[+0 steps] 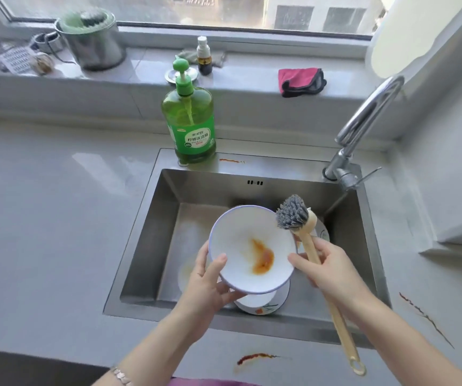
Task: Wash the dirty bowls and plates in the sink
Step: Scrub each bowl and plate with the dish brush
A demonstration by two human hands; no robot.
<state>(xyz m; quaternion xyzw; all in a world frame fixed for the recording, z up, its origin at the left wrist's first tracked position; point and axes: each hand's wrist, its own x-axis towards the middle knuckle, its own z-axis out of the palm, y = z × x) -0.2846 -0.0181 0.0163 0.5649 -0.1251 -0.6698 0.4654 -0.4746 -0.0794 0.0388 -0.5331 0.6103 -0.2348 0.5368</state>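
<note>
holding a white bowl [238, 232] tilted above the sink [224, 188] with the left hand [210, 285], thumb hooked over the near left rim, fingers curled under the outer wall. inside the bowl, toward its near right, an orange sauce smear [263, 259]. gripping a wooden brush [309, 242] with the right hand [332, 268], fingers wrapped round the upper handle, one fingertip at the bowl's right edge, long handle trailing back over the near sink rim. grey bristles [291, 213] just at the bowl's far right rim; touching or not, cannot tell. down in the sink, straight under the bowl, a patterned plate [260, 305]; to its left, half hidden by the left hand, a stained white dish [185, 271]; to the right, mostly behind the brush, another plate [323, 232]. on the far left corner of the sink rim, upright, a green soap bottle [189, 129] with a pump top; at the far right corner, a curved metal faucet [363, 121]. on the windowsill [146, 65] beyond, a steel pot [93, 43] far left, a small dark bottle [204, 59] in the middle, a folded pink cloth [300, 80] to the right. red sauce streaks on the counter [43, 204]: near streak [254, 358] in front of the sink, right streak [424, 316] beside it.
</note>
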